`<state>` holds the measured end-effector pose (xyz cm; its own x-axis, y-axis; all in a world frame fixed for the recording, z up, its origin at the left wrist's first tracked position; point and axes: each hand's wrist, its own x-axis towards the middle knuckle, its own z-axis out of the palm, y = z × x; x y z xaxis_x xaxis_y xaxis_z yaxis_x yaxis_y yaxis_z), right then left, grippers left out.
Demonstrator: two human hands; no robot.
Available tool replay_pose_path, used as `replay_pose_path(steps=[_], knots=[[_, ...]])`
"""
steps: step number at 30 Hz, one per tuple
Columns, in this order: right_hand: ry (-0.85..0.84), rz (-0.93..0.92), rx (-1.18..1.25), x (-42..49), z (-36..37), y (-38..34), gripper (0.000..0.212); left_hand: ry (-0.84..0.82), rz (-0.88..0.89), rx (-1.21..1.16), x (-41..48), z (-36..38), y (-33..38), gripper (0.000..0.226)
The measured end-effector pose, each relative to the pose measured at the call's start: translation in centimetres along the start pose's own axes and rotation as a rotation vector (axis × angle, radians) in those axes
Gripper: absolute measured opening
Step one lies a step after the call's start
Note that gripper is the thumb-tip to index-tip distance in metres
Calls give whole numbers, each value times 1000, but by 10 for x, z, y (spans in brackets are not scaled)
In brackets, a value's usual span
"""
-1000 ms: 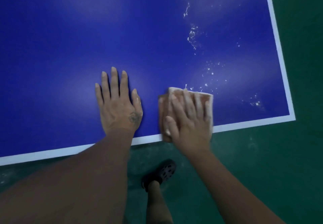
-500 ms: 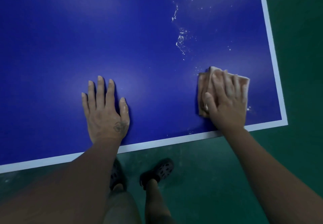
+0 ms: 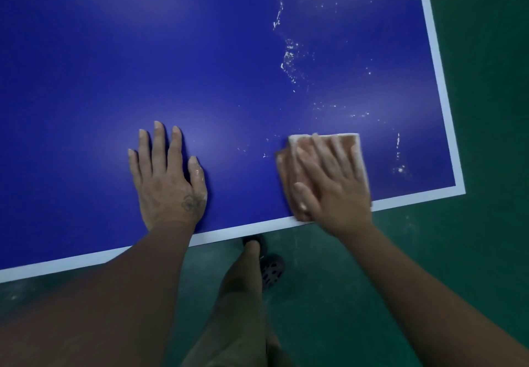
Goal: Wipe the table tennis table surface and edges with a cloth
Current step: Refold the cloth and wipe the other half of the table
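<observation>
Back of left hand: small dark rounded tattoo near thumb base, white flecks on thumb. Both forearms bare. Olive-khaki shorts. Dark perforated clog.

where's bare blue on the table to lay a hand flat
Bare blue spans the table left of and beyond the left hand. A narrower, nearly speck-free strip lies between that hand and the cloth under the right hand. Crowded: white specks trail above and right of the cloth.
</observation>
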<state>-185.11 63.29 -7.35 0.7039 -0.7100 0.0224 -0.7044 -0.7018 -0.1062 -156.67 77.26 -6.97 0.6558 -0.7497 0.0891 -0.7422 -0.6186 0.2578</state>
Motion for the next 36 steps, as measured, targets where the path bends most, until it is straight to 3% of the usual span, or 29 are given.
replay_pose_path(steps=[4,7,13,18,22,27,32,36], knots=[[-70,161,-40,-22,-17,75,68,-17,-1,3,-1,-2,1,62],[-93,257,-51,-26,-23,89,68,-25,-12,-5,0,-5,4,63],[-5,120,-32,18,-6,-14,64,-32,-8,3,0,-4,3,62],[19,128,104,67,13,-85,65,-32,1,14,-2,-4,4,62],[35,149,63,79,11,-45,65,-42,-3,30,0,-3,2,63],[-8,388,-9,65,-3,15,65,-36,4,32,0,0,1,63],[-49,154,-33,12,-2,-27,66,-29,4,34,0,3,-1,63],[-48,-16,49,34,10,-101,63,-19,6,8,-1,2,-1,62]])
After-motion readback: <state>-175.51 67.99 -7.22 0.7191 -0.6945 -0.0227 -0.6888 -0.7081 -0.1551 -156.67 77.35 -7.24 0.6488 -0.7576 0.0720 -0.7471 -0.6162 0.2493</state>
